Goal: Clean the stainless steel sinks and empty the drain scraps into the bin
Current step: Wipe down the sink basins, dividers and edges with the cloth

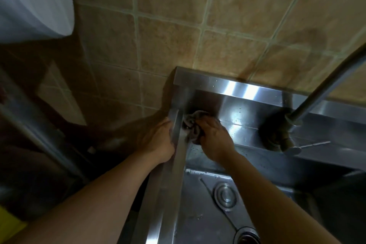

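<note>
Now my right hand (213, 136) grips the rag (191, 127), pressed into the sink's (257, 164) back-left corner to scrub it. Left hand (158, 138) closed over the rim (176, 144), bracing me. Drain strainer (248, 236) sits below, probably not yet emptied.

No writing, label, brand, number or sign can be read anywhere in this view. The steel sink (227, 93) shows only glare and water spots, the tiled wall (178, 25) is plain, and the white fabric (33, 0) at the far left carries no print that can be made out.
</note>
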The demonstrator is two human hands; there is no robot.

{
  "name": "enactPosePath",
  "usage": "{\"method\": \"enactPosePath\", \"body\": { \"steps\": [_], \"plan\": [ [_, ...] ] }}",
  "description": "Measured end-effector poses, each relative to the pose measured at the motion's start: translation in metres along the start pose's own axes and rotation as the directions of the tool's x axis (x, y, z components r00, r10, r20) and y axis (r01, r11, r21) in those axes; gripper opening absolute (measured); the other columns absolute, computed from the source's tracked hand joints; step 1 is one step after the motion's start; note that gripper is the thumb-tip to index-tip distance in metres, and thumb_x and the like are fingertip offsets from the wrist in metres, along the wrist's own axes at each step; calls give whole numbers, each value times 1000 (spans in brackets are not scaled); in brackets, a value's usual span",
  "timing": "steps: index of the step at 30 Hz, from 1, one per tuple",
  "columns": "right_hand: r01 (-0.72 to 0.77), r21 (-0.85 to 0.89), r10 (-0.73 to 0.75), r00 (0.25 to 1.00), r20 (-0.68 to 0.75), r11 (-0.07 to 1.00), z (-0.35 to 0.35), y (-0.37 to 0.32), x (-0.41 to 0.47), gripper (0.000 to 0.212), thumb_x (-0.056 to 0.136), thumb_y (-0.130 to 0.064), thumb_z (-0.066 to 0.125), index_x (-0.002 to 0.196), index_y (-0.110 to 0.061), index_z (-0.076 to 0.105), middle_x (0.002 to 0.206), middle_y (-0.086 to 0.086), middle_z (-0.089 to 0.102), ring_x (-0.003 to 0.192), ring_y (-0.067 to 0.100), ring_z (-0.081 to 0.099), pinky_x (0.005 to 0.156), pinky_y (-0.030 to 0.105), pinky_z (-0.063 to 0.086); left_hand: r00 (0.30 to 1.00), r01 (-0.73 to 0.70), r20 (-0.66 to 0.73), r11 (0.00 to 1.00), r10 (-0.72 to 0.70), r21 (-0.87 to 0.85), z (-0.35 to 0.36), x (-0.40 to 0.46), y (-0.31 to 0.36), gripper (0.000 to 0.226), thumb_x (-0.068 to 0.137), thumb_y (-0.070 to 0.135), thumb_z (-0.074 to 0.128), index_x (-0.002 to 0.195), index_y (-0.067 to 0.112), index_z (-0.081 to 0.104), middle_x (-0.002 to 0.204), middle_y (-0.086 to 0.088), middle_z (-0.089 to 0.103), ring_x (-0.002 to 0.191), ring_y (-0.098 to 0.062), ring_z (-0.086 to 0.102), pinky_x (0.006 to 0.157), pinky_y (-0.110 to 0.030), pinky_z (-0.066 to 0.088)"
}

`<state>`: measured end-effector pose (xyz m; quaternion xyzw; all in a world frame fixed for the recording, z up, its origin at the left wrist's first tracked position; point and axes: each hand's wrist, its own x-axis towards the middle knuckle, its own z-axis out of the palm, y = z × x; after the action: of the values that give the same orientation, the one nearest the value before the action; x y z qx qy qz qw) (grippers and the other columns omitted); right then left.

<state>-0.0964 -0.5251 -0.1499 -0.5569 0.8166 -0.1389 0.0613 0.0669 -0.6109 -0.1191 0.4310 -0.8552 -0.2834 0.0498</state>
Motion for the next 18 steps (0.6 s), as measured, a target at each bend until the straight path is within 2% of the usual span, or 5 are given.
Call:
{"method": "enactPosePath", "body": {
  "steps": [3, 7, 10, 15, 18],
  "plan": [
    [-144, -58, 136, 983, -125, 988, -10, 37, -30, 51, 76, -22, 71, 125, -16, 59, 133, 11, 51, 118, 38, 47, 93, 44, 44, 1000, 11, 17, 1000, -11, 9, 3, 2, -3, 70, 90, 19, 59, 151, 23, 23, 158, 11, 13, 145, -13, 15, 118, -30, 16],
    [-382, -193, 355, 921, -160, 904, -24, 60, -47, 53, 80, -17, 68, 130, -12, 52, 133, 18, 46, 115, 41, 41, 90, 43, 40, 998, 35, 60, 999, -35, 7, 7, 6, -4, 74, 89, 18, 60, 151, 24, 22, 159, 12, 10, 146, -13, 14, 118, -36, 19],
    [-448, -43, 426, 872, -241, 893, -27, 50, -40, 36, 79, -9, 66, 115, -4, 60, 114, 23, 57, 103, 42, 48, 84, 42, 41, 999, 15, 44, 1000, -15, 6, 5, 6, -1, 71, 86, 14, 61, 149, 22, 28, 158, 10, 16, 144, -14, 19, 117, -32, 22],
    [-40, 209, 164, 770, -616, 977, -46, 1, -32, 42, 58, 18, 60, 94, -2, 66, 95, 17, 59, 93, 33, 49, 79, 34, 43, 1000, -11, 19, 1000, 11, -4, -6, 10, 1, 35, 78, 11, 66, 111, 22, 57, 124, 3, 52, 117, -19, 52, 84, -24, 41],
    [150, 98, -25, 658, -752, 984, -67, -32, 8, 33, 67, 5, 59, 98, -5, 66, 101, 16, 60, 95, 27, 48, 81, 31, 42, 999, -23, 36, 999, 22, 43, -8, 15, -1, 58, 86, 20, 63, 141, 18, 42, 149, 0, 35, 138, -19, 33, 107, -25, 29]
  ]
}}
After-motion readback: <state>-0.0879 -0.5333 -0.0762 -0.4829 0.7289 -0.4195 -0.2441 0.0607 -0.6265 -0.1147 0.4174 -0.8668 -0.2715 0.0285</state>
